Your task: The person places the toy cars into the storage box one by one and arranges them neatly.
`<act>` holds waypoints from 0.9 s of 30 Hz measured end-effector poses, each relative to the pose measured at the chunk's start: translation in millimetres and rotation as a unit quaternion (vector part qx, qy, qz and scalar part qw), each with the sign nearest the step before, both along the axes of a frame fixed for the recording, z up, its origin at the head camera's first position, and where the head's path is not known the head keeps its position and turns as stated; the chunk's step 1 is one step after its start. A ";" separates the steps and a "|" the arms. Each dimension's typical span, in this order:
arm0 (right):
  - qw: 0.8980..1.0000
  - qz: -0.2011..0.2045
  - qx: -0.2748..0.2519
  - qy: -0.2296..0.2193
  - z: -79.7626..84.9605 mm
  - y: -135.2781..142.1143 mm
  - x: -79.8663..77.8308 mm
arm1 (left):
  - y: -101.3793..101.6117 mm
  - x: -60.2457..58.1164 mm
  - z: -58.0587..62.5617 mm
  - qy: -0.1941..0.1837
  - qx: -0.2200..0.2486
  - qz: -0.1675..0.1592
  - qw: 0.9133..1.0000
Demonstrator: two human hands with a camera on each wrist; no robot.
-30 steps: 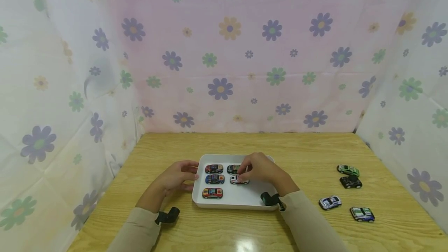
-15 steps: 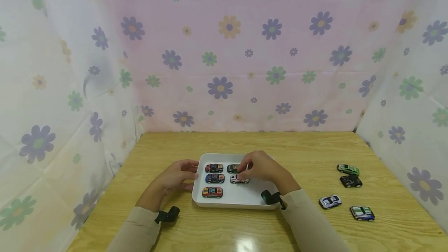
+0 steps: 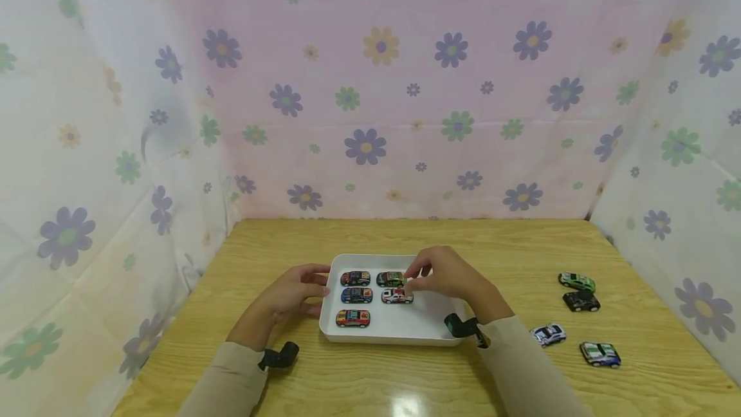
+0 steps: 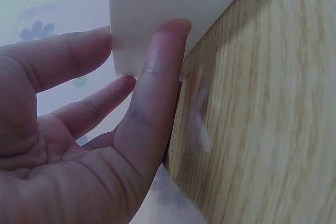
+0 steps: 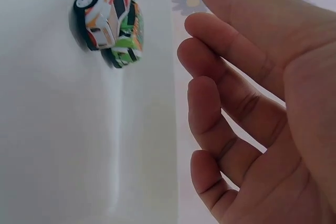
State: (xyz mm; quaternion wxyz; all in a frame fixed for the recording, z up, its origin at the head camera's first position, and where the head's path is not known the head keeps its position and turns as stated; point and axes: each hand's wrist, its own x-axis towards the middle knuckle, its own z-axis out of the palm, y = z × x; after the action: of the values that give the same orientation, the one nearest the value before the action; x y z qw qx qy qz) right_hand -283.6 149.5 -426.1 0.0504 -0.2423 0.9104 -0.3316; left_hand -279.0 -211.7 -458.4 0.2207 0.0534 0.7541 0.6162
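White toy car with red markings point(image 3: 393, 296), upright in the middle of a shallow rectangular white tray point(image 3: 428, 324), just near of a green-and-black toy car point(image 3: 390, 279). Right hand point(image 3: 448, 272) over the right part of the tray, fingers loosely bent and parted, with hold of nothing; in the right wrist view, a gap between fingers and both cars. To the left, in a column from far to near: dark red-and-black toy car point(image 3: 355, 278), blue toy car point(image 3: 356, 295), red-and-yellow toy car point(image 3: 353, 318). At the tray's left wall, left hand point(image 3: 292, 291), spread with nearly straight fingers, thumb and fingertips touching the outside without wrapping round. Well apart on the right of the wood-grain table point(image 3: 278, 237): bright green toy car point(image 3: 576, 282) far, then black toy car point(image 3: 581, 301), silvery-white toy car point(image 3: 550, 334), and white, green and blue toy car point(image 3: 600, 354) nearest. Behind, pink flowered curtain point(image 3: 405, 147).
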 end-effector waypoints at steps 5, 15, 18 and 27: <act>1.000 0.000 0.004 0.007 4.3 10.8 4.6 | 0.4 -0.6 -2.0 0.001 -0.001 0.006 1.000; 0.999 0.009 0.020 0.033 13.9 47.2 16.2 | 2.9 -0.4 -0.9 0.008 -0.008 0.009 1.000; 0.999 0.010 0.022 0.044 13.7 58.7 18.7 | 4.6 0.8 0.3 0.010 -0.012 0.012 1.000; 0.998 -0.006 0.029 0.064 10.4 91.2 24.9 | 10.7 4.3 6.5 0.006 -0.012 0.014 1.000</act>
State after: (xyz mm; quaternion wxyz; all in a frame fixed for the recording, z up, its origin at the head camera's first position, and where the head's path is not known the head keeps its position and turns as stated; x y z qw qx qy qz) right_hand -258.7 240.7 -415.7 -0.0026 -0.2562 0.9223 -0.2894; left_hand -274.8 -201.0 -451.9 0.2082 0.0445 0.7632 0.6101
